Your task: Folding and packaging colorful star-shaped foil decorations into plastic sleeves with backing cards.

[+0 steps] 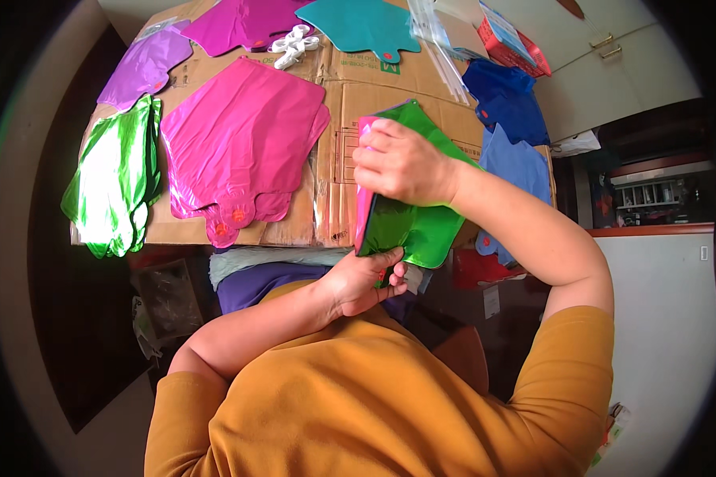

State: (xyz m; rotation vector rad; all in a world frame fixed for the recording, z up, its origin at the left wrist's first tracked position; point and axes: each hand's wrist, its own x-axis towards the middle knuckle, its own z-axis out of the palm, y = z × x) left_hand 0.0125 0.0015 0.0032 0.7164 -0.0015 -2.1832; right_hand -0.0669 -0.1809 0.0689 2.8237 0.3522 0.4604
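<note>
Over the table's front edge, I hold a shiny green foil balloon (433, 230), flat and partly folded, with a strip of pink foil (364, 203) along its left side. My right hand (406, 163) is closed over its upper part, fingers curled round the pink edge. Lower down, my left hand (367, 280) pinches the bottom edge between thumb and fingers. Left of the hands lies a stack of flat pink foil balloons (243, 143), their round tabs toward me. Beyond it, on the far left, is a glossy green foil stack (113, 179).
Flattened cardboard (358, 75) covers the table. Purple (145, 63), magenta (239, 24), teal (366, 28), dark blue (505, 95) and light blue foil (517, 167) lie around its edges. White ribbon coils (296, 46), clear plastic strips (441, 56) and a red basket (513, 44) sit at the back.
</note>
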